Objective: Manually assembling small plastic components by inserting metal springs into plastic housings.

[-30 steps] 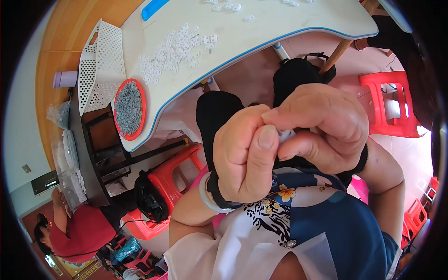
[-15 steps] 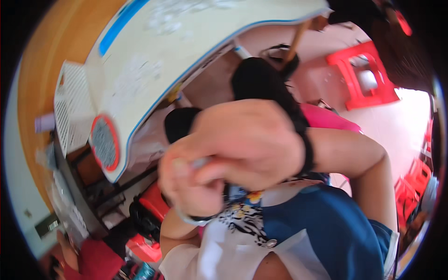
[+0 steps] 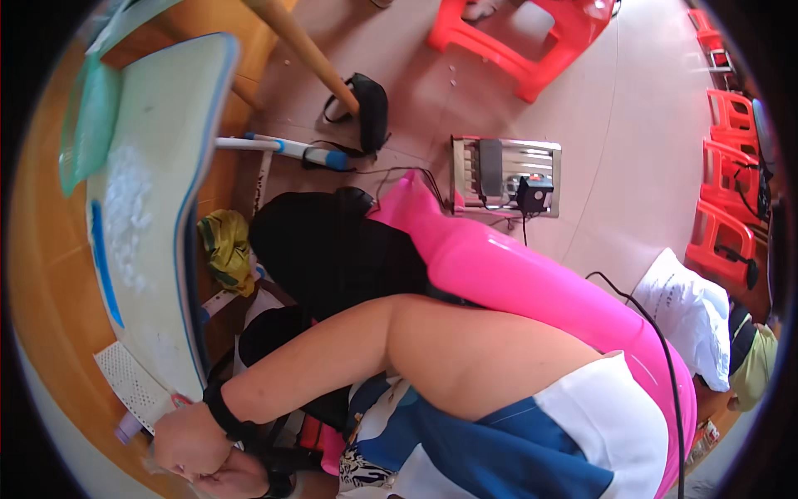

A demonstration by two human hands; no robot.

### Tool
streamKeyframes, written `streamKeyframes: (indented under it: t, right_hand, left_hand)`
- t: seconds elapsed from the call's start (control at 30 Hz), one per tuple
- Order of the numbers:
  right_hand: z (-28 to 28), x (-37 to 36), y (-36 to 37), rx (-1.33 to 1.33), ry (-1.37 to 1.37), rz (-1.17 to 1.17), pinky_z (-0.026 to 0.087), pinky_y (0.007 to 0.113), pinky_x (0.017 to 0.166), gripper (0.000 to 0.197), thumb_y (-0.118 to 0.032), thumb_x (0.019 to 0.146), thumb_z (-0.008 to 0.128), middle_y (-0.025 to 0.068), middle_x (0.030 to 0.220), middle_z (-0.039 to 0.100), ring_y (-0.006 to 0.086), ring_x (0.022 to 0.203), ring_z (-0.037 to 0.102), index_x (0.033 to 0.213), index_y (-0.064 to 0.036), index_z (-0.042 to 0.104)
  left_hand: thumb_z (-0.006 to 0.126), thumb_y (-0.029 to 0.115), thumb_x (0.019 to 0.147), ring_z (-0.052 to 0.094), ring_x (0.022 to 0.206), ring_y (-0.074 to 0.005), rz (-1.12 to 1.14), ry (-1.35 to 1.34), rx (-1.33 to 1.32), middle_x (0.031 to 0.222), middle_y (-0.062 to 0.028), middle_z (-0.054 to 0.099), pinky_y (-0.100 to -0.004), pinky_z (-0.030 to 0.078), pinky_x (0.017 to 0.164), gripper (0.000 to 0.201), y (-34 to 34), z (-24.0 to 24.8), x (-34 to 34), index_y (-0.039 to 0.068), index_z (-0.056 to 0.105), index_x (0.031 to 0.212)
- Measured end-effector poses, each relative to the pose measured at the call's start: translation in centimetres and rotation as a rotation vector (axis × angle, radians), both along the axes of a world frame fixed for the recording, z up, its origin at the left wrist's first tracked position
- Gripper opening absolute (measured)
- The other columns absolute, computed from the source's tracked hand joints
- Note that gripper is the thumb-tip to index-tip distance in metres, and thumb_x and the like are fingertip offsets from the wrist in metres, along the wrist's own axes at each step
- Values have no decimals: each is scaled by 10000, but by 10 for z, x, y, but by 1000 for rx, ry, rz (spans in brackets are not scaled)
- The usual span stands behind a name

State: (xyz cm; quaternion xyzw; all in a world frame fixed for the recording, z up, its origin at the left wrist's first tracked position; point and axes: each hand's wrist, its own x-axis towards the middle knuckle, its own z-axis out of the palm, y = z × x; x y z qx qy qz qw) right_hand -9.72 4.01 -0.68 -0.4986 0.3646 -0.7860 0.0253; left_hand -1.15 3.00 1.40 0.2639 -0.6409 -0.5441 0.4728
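My right hand point(image 3: 189, 438) is at the lower left, its back toward me, with a black band on the wrist. Its fingers curl in, and whatever they hold is hidden. Right against it, by the lower edge, is my left hand point(image 3: 234, 477), with a dark watch-like band; its fingers are bent and partly covered. Beyond the hands are a white perforated basket point(image 3: 129, 378) and a sliver of a red rim point(image 3: 179, 401). Many small white pieces point(image 3: 125, 220) lie on the white table point(image 3: 184, 108), beside a blue strip point(image 3: 105, 258).
A pink chair point(image 3: 532, 279) stands close by my arm. On the floor are a metal rack point(image 3: 544, 158) with a black adapter point(image 3: 534, 193) and a red stool point(image 3: 532, 71). Several red stools point(image 3: 723, 224) line the right. A green bag point(image 3: 90, 121) hangs at the table's far end.
The view has swung to the right, bringing the pink chair and metal rack into sight. My hands have gone from the middle to the lower left, still close together.
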Motion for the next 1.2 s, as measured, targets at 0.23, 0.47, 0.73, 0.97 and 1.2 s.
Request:
streamKeyframes:
  t: [0.23,0.47,0.73,0.97,1.2]
  right_hand:
    - [1,-40,30,40,-14,225,480,422,549,131,-161,629,614,150,616,624,337,602,621,636,-42,668]
    - [29,-86,69,61,181,74,511,331,637,164,-195,749,669,87,725,688,213,694,661,827,-58,712]
    - [31,-98,111,-287,174,-142,434,449,488,197,-79,622,602,262,571,555,347,485,523,693,102,638]
    - [45,-89,122,-168,253,18,420,447,480,179,-54,642,584,255,555,540,339,469,504,686,115,623]
    - [42,-94,132,-413,197,-93,395,448,470,172,-33,662,581,248,534,508,321,459,462,685,136,601]
  left_hand:
    - [439,312,957,550,685,-122,-183,-27,-231,647,-78,470,-308,429,632,292,-25,-2,-16,101,514,771]
    - [462,206,920,357,547,-139,-228,81,-217,585,1,345,-257,305,511,300,52,20,-70,137,434,630]
    - [435,151,854,283,452,-112,-479,104,-156,551,26,256,-255,246,433,318,64,26,-84,168,263,587]
    - [434,156,858,291,459,-111,-469,112,-209,556,26,260,-255,249,438,309,69,37,-77,166,272,595]
    - [432,161,861,298,465,-109,-487,94,-223,561,25,265,-254,253,442,299,71,35,-83,164,282,603]
